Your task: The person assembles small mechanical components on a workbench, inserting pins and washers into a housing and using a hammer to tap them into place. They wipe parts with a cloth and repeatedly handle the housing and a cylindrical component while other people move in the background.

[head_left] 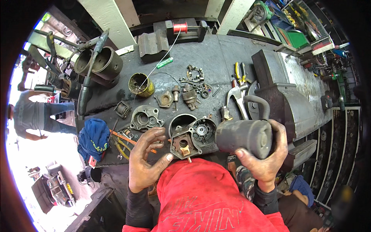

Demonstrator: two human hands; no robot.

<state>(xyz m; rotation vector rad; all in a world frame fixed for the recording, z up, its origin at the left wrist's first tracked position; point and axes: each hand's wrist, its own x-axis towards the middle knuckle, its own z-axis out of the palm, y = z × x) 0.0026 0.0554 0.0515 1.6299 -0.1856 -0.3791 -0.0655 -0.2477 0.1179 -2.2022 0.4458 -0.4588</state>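
bench [232, 58] crowded with parts, vise [284, 96] right

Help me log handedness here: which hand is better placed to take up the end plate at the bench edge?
Left, probably. The left hand is open, its thumb beside the end plate. The right hand is wrapped around the grey motor housing.
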